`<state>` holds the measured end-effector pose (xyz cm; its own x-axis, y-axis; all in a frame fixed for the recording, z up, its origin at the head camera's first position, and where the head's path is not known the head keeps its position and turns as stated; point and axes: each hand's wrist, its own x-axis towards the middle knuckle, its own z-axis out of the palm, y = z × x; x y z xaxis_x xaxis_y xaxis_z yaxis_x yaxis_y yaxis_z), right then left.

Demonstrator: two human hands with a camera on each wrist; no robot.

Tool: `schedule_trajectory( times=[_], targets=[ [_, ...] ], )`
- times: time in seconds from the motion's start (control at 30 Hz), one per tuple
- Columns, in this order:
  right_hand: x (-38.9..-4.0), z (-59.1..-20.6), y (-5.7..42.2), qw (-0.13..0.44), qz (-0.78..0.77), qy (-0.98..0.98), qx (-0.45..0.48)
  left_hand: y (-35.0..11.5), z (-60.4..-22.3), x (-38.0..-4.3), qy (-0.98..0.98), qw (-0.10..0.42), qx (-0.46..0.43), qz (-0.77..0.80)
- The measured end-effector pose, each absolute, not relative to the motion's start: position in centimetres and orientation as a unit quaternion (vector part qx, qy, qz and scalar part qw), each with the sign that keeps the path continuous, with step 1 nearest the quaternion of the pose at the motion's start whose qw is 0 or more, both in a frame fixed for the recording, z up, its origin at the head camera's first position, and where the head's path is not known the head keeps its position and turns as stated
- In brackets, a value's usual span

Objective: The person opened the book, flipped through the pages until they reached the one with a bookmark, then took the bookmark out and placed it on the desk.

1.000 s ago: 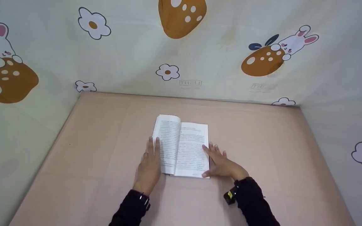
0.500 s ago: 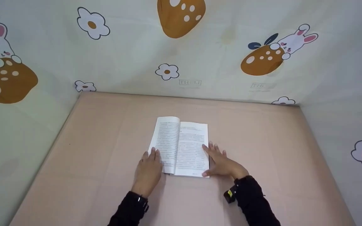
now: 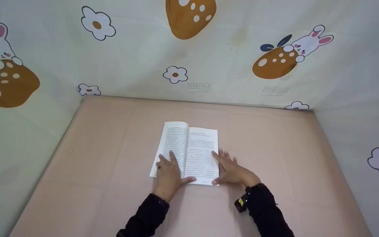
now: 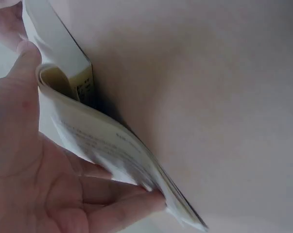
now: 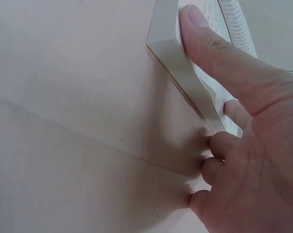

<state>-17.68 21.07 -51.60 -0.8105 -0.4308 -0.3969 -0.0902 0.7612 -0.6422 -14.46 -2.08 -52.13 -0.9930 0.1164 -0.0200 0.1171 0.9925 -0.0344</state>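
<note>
An open book lies on the table, its thin left side curving up at the spine and the thicker right side flat. My left hand rests on the left page with fingers spread, its thumb reaching across the spine to the foot of the right page. In the left wrist view the left pages bow under that hand. My right hand presses the right page's outer edge with thumb and index finger. Its other fingertips touch the table beside the book.
The table has a pale pink-beige cover. A light cloth wall printed with rabbits and flowers rises at the back and on both sides. A dark device with a yellow mark sits at the right wrist.
My left hand slid from the left page's outer edge toward me, then right, onto the page and across the spine. The left pages now lie flatter and wider. My right hand stays put.
</note>
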Motion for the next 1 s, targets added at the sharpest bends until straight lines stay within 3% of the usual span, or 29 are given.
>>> schedule_trajectory(
  times=[0.37, 1.0],
  targets=[
    [-17.78, -51.55, 21.11, 0.274, -0.309, 0.899, -0.148, -1.32, -52.54, -14.59, 0.997, 0.039, 0.042, -0.059],
    [-17.64, -51.44, 21.06, 0.265, -0.325, 0.895, -0.154, -1.36, -52.82, -14.52, 0.996, 0.034, 0.044, -0.073]
  ],
)
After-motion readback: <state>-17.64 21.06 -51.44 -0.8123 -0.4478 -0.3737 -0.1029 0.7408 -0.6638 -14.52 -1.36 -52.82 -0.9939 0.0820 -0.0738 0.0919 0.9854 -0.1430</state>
